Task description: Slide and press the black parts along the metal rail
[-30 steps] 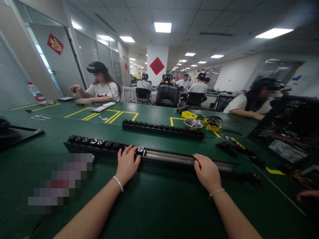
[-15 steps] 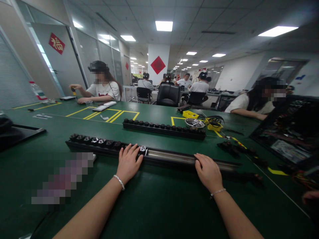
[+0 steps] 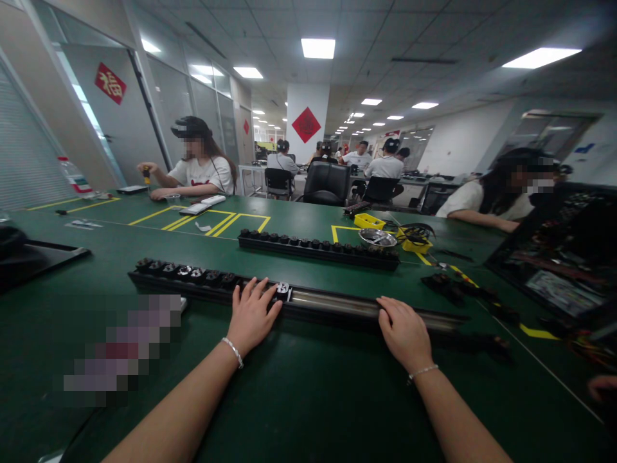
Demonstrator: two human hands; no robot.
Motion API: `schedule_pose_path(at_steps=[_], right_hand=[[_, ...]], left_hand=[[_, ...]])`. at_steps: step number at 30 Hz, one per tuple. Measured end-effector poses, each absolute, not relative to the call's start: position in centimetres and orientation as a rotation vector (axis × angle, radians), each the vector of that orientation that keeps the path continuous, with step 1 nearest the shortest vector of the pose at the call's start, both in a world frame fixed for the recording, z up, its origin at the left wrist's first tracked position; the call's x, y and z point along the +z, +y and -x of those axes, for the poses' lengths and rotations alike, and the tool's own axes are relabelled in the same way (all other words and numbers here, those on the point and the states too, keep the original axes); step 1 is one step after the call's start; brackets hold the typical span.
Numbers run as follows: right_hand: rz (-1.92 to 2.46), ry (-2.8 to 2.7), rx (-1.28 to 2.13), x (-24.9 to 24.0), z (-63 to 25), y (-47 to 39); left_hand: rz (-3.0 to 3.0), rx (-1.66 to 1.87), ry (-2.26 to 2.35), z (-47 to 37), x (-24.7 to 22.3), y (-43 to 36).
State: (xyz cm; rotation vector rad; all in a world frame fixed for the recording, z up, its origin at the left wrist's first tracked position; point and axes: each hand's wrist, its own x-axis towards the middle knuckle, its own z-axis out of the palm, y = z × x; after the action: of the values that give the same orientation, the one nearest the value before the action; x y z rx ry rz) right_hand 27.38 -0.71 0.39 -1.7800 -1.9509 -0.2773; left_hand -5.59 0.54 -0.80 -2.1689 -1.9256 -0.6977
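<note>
A long black rail (image 3: 328, 310) lies across the green table in front of me, with several dark modules (image 3: 212, 276) seated in its left part. My left hand (image 3: 253, 315) rests on the rail with its fingers spread, just left of a module with a white top (image 3: 283, 291). Bare metal channel shows to the right of that module. My right hand (image 3: 403, 328) lies over the channel's near edge farther right, its fingers close together and bent over the rail; whether it grips the rail is hard to make out.
A second black rail with modules (image 3: 318, 252) lies behind. Beyond it are a metal bowl (image 3: 377, 238) and yellow bins (image 3: 369, 222). Black parts (image 3: 443, 287) and an open case (image 3: 559, 257) stand at the right. A person (image 3: 200, 161) sits across the table.
My left hand and the white-topped module have shifted slightly right along the rail. My right hand stays at about the same place.
</note>
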Motion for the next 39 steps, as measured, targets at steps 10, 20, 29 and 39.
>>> schedule_pose_path(at_steps=[10,20,29,39], right_hand=[[1.764,-1.964,-0.315,0.2,-27.5,-0.6],[1.809,-1.956,-0.265,0.6,-27.1,-0.8],[1.832,-1.95,-0.239,0.6,-27.1,-0.8],[1.781,-1.95,-0.316,0.2,-27.4,-0.5]], left_hand=[[2.163,-0.594,-1.91,5.1,-0.3,0.2],[2.181,-0.582,-1.889,4.9,-0.4,0.2],[2.198,-0.582,-1.887,4.7,-0.3,0.1],[2.201,-0.582,-1.879,4.3,-0.2,-0.1]])
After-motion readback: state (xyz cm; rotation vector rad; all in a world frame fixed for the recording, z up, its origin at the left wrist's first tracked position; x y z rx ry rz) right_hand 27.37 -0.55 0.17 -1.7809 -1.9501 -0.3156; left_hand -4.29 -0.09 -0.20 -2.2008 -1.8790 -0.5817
